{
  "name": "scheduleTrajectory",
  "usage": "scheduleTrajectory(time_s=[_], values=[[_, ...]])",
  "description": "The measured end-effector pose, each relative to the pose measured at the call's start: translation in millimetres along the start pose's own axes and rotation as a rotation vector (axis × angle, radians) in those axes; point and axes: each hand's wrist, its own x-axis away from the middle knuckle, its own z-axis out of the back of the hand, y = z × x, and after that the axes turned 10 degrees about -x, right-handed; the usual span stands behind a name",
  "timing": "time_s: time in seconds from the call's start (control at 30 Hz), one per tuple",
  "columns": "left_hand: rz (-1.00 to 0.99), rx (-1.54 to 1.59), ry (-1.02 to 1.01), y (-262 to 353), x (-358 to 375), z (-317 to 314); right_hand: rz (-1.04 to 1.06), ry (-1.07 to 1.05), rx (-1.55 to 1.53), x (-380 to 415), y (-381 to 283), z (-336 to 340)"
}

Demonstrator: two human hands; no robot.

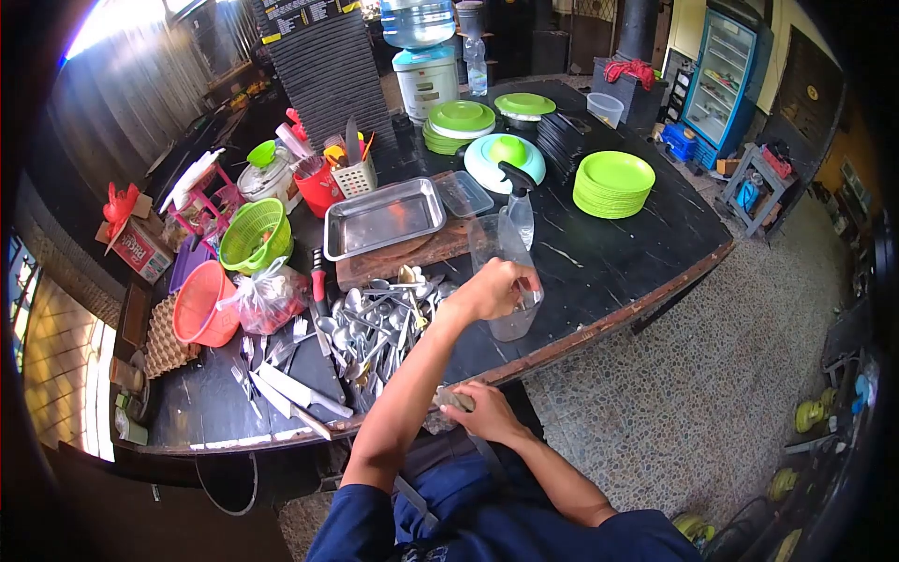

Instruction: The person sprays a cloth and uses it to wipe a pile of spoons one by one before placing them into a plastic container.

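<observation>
My left hand [501,288] is over a clear plastic container [510,326] near the table's front edge. Its fingers are curled at the container, and I cannot make out what is in them. Low in front of my body, my right hand [489,412] is closed on a greyish cloth [453,400]. A heap of spoons and forks [379,323] lies left of my left hand. Several knives [290,393] rest near the front edge. Just behind the container stands a clear spray bottle [521,214].
A metal tray [384,220] sits on a wooden board [361,272]. Stacked green plates [613,185] stand to the right, with more green-topped stacks [459,122] behind. At left are a green basket [255,239], a red basket [201,309] and a plastic bag [269,300].
</observation>
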Motion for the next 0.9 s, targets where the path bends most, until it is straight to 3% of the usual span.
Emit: scheduleTrajectory(time_s=[0.07,0.17,0.3,0.33,0.4,0.47,0.5,0.53,0.6,0.67,0.73,0.77,0.9], values=[[-0.01,-0.008,0.081,8,10,7,-0.015,0.032,-0.045,-4,0,8],[0.176,0.094,0.467,24,41,17,0.029,0.304,-0.284,-13,2,16],[0.539,0.32,0.808,34,96,-7,0.107,0.367,-0.321,-27,-29,29],[0.633,0.411,0.887,34,108,-18,0.206,0.381,-0.271,-33,-42,30],[0.779,0.846,0.894,30,128,-34,0.315,0.344,-0.184,-45,-62,29],[0.766,1.316,0.937,19,138,-49,0.363,0.257,-0.104,-63,-67,25],[0.723,1.331,0.935,16,143,-53,0.259,0.126,-0.103,-69,-70,28],[0.678,1.344,0.931,18,145,-50,0.342,0.134,0.004,-75,-83,32],[0.718,1.281,0.96,13,156,-54,0.151,-0.052,0.186,-86,-115,61],[0.789,1.224,0.936,24,162,-43,0.368,0.152,0.276,-110,-118,87],[0.768,1.239,1.005,15,169,-47,0.207,0.321,0.526,-131,-146,120],[0.76,1.23,1.028,13,173,-48,0.224,0.29,0.669,-148,-136,138],[0.734,1.229,1.05,28,174,-39,-0.17,0.014,0.945,-221,-93,167]])
